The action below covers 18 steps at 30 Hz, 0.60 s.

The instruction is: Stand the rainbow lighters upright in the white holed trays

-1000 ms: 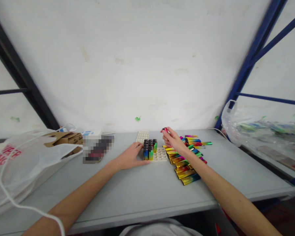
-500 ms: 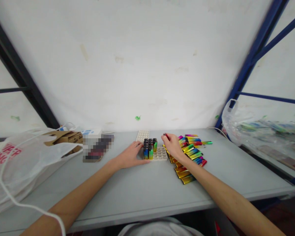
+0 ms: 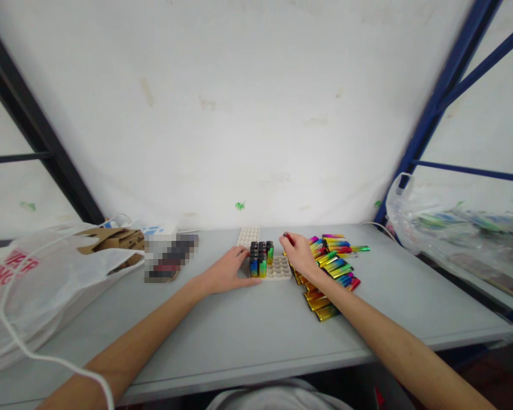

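A white tray with rows of round holes lies on the table, several colourful lighters with black tops upright in its left part. My left hand spans the tray's left end, thumb along the front edge and fingers at the back, holding it. Just above the tray's right side is my right hand, its fingers closed around a lighter. Only that lighter's dark reddish end shows; the hand hides the rest. Right of the tray, a heap of shiny rainbow and gold lighters lies flat, partly behind my right forearm.
Behind the tray rests a second white holed tray. On the left are a white plastic bag, cardboard, a blurred-out item and a white cable. A clear plastic bag hangs by the blue frame at right.
My right hand has shifted very slightly with the lighter in it. My left hand, the tray and the upright lighters look the same.
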Each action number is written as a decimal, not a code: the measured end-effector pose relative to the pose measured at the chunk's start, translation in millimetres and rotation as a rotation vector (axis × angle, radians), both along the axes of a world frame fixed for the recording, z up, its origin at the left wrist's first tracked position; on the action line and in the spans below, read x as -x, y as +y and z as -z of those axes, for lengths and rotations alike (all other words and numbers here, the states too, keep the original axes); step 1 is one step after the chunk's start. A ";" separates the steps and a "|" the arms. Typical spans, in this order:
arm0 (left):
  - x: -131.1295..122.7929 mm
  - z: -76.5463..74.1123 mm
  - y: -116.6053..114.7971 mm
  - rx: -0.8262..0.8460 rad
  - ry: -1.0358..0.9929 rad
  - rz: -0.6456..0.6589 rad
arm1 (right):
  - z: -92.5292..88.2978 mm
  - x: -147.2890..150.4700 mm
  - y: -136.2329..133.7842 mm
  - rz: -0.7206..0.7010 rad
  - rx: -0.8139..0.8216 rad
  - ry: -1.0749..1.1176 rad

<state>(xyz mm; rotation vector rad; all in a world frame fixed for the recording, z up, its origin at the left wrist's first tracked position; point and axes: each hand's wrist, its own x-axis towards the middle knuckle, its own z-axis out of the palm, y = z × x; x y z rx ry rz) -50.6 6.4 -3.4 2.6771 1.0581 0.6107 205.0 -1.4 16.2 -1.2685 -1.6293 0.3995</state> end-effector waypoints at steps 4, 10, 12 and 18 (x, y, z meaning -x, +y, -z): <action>0.2 0.2 0.5 0.004 0.007 -0.002 | -4.8 -2.1 -4.3 -0.001 -0.090 -0.084; 0.0 0.6 0.3 -0.016 -0.007 0.001 | -13.5 -12.3 -5.2 -0.112 -0.240 -0.272; 0.2 0.6 0.0 -0.017 -0.004 -0.001 | -17.7 -16.6 -4.8 -0.176 -0.270 -0.350; 0.6 0.9 0.4 -0.001 0.000 0.002 | -26.6 -29.1 -4.7 -0.345 -0.027 -0.565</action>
